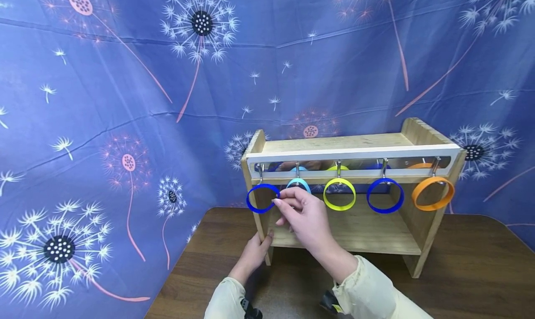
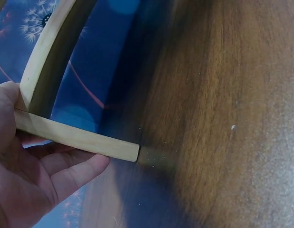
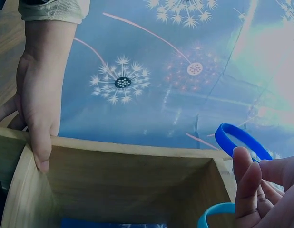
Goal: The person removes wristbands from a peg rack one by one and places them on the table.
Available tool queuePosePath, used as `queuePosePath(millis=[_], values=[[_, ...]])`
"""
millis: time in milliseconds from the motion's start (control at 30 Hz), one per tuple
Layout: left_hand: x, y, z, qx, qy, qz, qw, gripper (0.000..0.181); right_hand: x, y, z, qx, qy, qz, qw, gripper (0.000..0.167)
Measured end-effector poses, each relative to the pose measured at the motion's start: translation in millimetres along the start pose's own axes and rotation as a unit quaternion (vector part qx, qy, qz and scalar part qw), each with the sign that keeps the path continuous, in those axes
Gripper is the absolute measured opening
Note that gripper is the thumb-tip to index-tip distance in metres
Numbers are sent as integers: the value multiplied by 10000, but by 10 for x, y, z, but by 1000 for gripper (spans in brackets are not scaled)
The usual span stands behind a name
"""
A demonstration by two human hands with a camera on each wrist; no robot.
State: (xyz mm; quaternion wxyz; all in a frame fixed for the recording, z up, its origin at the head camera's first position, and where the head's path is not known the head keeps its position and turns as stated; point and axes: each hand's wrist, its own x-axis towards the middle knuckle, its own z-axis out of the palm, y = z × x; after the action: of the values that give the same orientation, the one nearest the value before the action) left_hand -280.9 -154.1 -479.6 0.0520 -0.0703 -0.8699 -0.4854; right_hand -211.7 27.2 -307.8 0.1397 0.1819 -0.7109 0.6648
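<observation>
In the head view, the right hand (image 1: 307,217) pinches the right edge of a dark blue ring (image 1: 260,211) that is at the leftmost hook of a wooden rack (image 1: 342,231). The left hand (image 1: 252,256) grips the rack's left side panel near the lower shelf. In the left wrist view, the left hand (image 2: 47,175) has its fingers behind the wooden edge (image 2: 80,137). The right wrist view shows the right hand (image 3: 270,190) with thumb and fingertip on the blue ring (image 3: 242,137), and the left hand (image 3: 42,99) on the panel.
From left to right, a light blue ring (image 1: 304,182), a yellow ring (image 1: 339,207), a second dark blue ring (image 1: 385,210) and an orange ring (image 1: 433,207) hang from hooks. The rack stands on a brown table (image 1: 196,268), before a blue dandelion-patterned cloth (image 1: 138,77).
</observation>
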Motion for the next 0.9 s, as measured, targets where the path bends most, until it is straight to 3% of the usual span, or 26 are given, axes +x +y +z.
queuePosePath(millis=[733, 900], values=[[-14, -21, -5, 36, -39, 142, 9999, 38, -265, 140, -206, -46, -271, 143, 9995, 20], [-15, -4, -7, 76, -47, 163, 9998, 33, -333, 189, -259, 9, -351, 389, 9986, 21]])
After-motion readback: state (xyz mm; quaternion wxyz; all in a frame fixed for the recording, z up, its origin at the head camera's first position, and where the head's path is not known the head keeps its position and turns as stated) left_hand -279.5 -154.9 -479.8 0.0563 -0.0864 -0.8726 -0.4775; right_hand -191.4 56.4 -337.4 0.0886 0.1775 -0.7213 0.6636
